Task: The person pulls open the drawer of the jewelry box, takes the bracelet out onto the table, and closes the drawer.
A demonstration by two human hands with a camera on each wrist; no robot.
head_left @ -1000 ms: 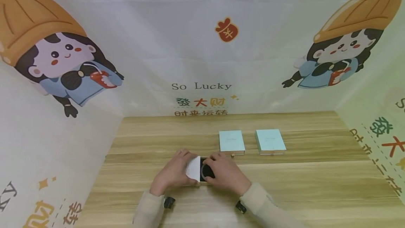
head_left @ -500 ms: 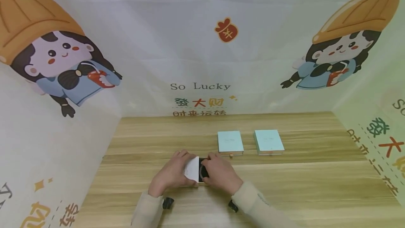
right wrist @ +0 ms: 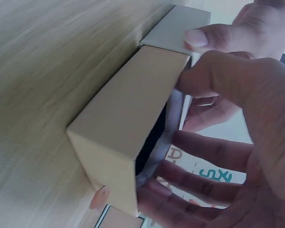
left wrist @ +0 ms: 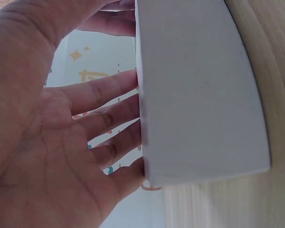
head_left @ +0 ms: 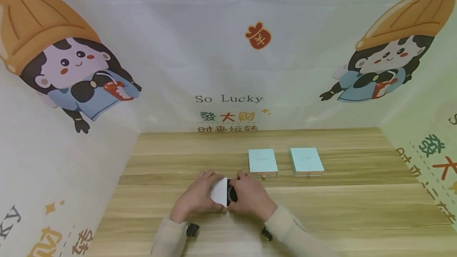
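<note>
My left hand [head_left: 196, 193] grips the white sleeve [head_left: 219, 191] of a small drawer box between thumb and fingers. In the left wrist view the fingertips press along one edge of the white sleeve [left wrist: 204, 95]. A cream drawer [right wrist: 126, 85] sticks out of the sleeve, its inside black. A pale, translucent bangle [right wrist: 172, 114] sits in the drawer, partly hidden by fingers. My right hand [head_left: 251, 195] reaches over the drawer. Its thumb and fingertips [right wrist: 154, 178] pinch the bangle from both sides. A small orange-brown pull tab [right wrist: 99, 197] hangs from the drawer's end.
Two closed pale mint boxes, a nearer one [head_left: 262, 161] and one to its right [head_left: 307, 160], lie on the wood-grain table [head_left: 171, 154] beyond the hands. A printed white cloth [head_left: 228, 62] hangs behind the table and on both sides.
The right hand has moved slightly left, and its fingers have closed in on the bangle, covering more of the black drawer. The left hand keeps its hold on the sleeve.
</note>
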